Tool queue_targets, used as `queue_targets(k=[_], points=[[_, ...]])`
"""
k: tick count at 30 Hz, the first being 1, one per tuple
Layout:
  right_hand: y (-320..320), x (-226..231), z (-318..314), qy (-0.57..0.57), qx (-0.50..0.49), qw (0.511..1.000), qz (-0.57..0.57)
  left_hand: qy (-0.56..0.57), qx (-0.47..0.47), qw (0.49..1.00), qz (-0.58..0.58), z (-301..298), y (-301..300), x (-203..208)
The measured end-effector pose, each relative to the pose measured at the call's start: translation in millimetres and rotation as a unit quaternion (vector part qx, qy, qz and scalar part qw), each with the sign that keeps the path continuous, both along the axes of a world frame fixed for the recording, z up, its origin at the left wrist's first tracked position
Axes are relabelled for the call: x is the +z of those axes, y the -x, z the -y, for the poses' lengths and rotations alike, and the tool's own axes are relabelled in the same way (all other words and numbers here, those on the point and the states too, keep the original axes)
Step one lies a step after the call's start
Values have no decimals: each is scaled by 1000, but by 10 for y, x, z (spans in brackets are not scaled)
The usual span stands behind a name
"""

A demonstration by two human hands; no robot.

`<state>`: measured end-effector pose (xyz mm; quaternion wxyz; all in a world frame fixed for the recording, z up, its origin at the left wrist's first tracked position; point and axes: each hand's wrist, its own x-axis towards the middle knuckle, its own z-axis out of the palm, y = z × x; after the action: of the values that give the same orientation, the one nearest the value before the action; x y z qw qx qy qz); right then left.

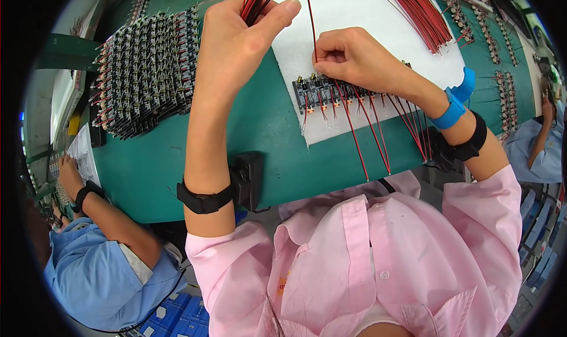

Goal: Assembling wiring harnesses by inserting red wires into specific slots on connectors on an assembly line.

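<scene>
My left hand (pixel 245 42) is closed around a bundle of red and black wires (pixel 258 3), its thumb pointing right. With thumb and forefinger, my right hand (pixel 351 56) pinches a single dark red wire (pixel 311 24) that runs upward past the bundle. Below those fingertips lies a row of small black circuit boards (pixel 322 94) on a white foam sheet (pixel 366 9). Several red wires (pixel 352 133) trail from the boards toward me, over the front edge of the foam. My right hand hides part of the row.
Stacked black circuit boards (pixel 150 71) stand on the green table (pixel 274 166) at left. More red wires (pixel 420 15) lie on the foam's far right. Strips of small parts (pixel 507 101) line the right side. People in blue work at left (pixel 112 272) and right (pixel 534 148).
</scene>
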<state>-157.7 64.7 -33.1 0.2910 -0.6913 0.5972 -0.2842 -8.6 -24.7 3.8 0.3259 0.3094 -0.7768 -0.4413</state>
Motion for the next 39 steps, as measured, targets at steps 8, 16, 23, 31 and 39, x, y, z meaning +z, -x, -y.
queue_targets(k=[8,16,23,31,39], points=[[7,-18,-9,15,-2,1000,1,-34,11,999,16,-55,6,81],[-28,-14,-29,53,2,999,-11,-8,4,1000,4,-18,5,5],[-38,-49,-49,157,47,984,-75,-43,103,977,-183,18,-23,44],[-76,94,-138,143,85,975,-150,-234,53,915,-324,59,-22,34],[-15,209,-216,159,102,956,-226,-417,-54,842,-338,121,30,-140]])
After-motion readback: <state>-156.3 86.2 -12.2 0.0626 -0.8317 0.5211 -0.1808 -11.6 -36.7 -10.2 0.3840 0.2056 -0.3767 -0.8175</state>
